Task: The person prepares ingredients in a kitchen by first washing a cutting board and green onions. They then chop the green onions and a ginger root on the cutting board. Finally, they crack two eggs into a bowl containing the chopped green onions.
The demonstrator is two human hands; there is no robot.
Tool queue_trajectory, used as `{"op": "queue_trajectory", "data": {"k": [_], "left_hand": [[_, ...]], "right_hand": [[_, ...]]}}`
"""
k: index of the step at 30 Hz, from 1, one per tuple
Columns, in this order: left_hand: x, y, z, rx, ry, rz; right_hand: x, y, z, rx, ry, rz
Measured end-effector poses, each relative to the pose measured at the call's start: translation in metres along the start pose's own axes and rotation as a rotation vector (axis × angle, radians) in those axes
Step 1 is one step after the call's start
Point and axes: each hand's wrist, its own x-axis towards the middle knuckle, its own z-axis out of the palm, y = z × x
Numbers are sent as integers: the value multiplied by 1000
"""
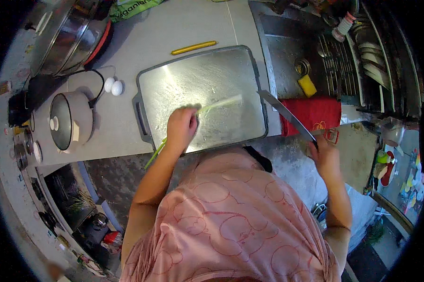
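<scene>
My left hand [182,127] is closed around a green onion [220,103], over the left half of a metal cutting board [229,75] with a dark rim. The pale end of the onion points right across the board, and its green leaves hang past the front edge beside my wrist. In my right hand [323,153] is the handle of a kitchen knife [289,116]. The knife is held off the board's right side, its blade slanting up and left over a red cloth [312,112], with the tip near the board's right edge.
Behind the board lies a yellow wrapped stick [194,47]. Two white eggs [113,86] and a lidded electric pot [71,121] stand at left, below a large steel pot [71,42]. At right, a sink [286,53] holds a yellow sponge [307,85], beside a dish rack [374,63].
</scene>
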Motion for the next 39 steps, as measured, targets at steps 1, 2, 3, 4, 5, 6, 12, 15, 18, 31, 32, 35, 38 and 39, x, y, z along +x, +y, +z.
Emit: {"op": "queue_trajectory", "data": {"k": [1, 2, 3, 4, 5, 6, 12, 15, 18, 31, 32, 35, 38, 39], "left_hand": [[10, -3, 2, -6, 34, -18], [18, -4, 4, -9, 16, -32], [25, -5, 7, -12, 0, -47], [30, -2, 8, -13, -21, -60], [33, 2, 7, -58, -17, -41], [33, 6, 0, -81, 16, -69], [-42, -47, -60, 49, 229, -375], [-73, -42, -77, -14, 238, -533], [-93, -38, -67, -134, 166, -494], [-30, -9, -9, -16, 291, 23], [-30, -10, -8, -6, 293, 20], [-29, -12, -5, 4, 283, 17], [-28, -10, -8, -21, 243, 5], [-30, -10, -8, -25, 221, -11]], "right_hand": [[5, -6, 11, -2, -10, 21], [10, -15, 17, -3, -20, 41], [19, -32, 20, 59, -6, 20], [27, -49, 22, 127, 7, 2], [34, -61, 30, 148, 26, -38], [40, -72, 40, 165, 40, -69], [58, -119, 64, 181, 1, -90], [61, -137, 67, 206, -24, -111], [60, -153, 74, 224, -72, -176], [61, -171, 77, 83, -93, -203], [60, -171, 76, 81, -98, -210], [58, -171, 76, 72, -118, -209], [58, -169, 79, 59, -131, -203], [58, -169, 80, 60, -121, -218]]}}
